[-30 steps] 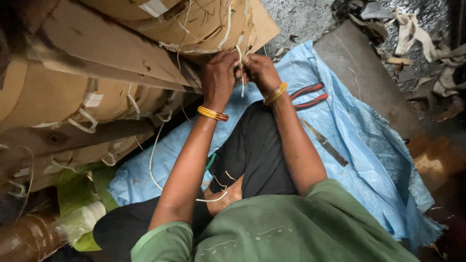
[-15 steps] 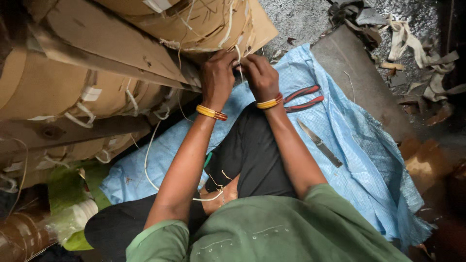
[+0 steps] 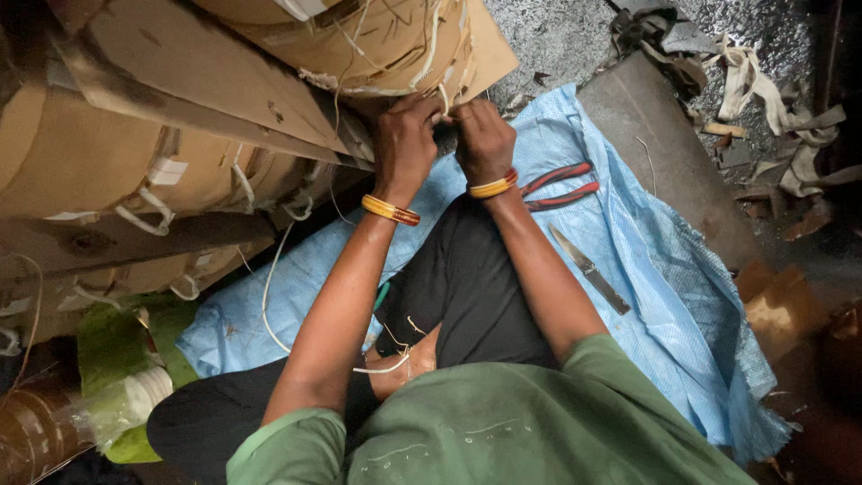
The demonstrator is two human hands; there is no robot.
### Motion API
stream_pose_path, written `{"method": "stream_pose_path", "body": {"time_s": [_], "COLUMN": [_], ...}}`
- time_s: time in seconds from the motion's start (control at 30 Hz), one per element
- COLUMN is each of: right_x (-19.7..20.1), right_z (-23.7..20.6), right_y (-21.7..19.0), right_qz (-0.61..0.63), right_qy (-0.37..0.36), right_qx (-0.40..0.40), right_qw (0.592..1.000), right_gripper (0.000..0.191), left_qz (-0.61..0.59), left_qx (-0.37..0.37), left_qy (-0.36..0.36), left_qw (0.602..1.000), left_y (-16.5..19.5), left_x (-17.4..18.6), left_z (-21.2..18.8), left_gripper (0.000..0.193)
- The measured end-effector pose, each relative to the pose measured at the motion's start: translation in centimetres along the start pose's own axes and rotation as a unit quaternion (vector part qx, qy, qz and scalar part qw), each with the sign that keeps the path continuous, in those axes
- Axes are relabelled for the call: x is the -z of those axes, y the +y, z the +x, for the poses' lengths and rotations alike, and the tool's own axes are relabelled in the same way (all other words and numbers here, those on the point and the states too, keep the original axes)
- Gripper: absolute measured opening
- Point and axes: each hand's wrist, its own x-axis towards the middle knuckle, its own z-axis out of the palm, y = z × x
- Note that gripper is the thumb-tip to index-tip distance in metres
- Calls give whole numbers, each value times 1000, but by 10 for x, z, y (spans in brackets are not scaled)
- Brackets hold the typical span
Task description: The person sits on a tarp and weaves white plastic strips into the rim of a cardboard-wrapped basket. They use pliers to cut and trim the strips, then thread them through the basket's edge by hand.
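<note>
My left hand (image 3: 406, 144) and my right hand (image 3: 483, 142) meet at the lower edge of a brown cardboard-wrapped bundle (image 3: 377, 40). Both pinch a pale cord (image 3: 442, 94) that runs around the bundle; the fingertips are close together on it. Each wrist wears yellow bangles. I sit cross-legged in black trousers and a green shirt on a blue woven sheet (image 3: 646, 260). A loose length of white cord (image 3: 269, 296) trails down from the bundles to my lap.
Red-handled pliers (image 3: 561, 186) and a knife (image 3: 588, 269) lie on the sheet right of my right arm. More tied cardboard bundles (image 3: 108, 171) stack at the left. A grey slab (image 3: 664, 153) and scraps of strap (image 3: 772, 99) lie at the upper right.
Both hands stay at the same spot on the bundle's cord, with small finger shifts. The camera view has drifted slightly.
</note>
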Motion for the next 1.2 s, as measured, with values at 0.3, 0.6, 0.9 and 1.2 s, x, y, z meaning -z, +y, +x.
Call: {"method": "stream_pose_path", "body": {"time_s": [0.3,0.6,0.9,1.2], "right_x": [5,26,2,42], "right_z": [-2,15,1,19], "right_y": [11,-1,9,-9], "right_qz": [331,12,453,16], "right_qy": [-86,-19,-152,-12], "right_qx": [-356,76,-389,50], "right_qw": [870,997,787,999], "right_gripper": [20,23,15,27], "left_qz": [-23,0,-13,30], "left_qx": [5,13,6,10], "left_qy": [-19,-22,-35,-21], "left_qw": [1000,1000,999,999], "left_y": [4,0,-1,3], "left_x": [5,0,4,2], "left_z": [5,5,6,10], "left_gripper": [17,11,12,15]}}
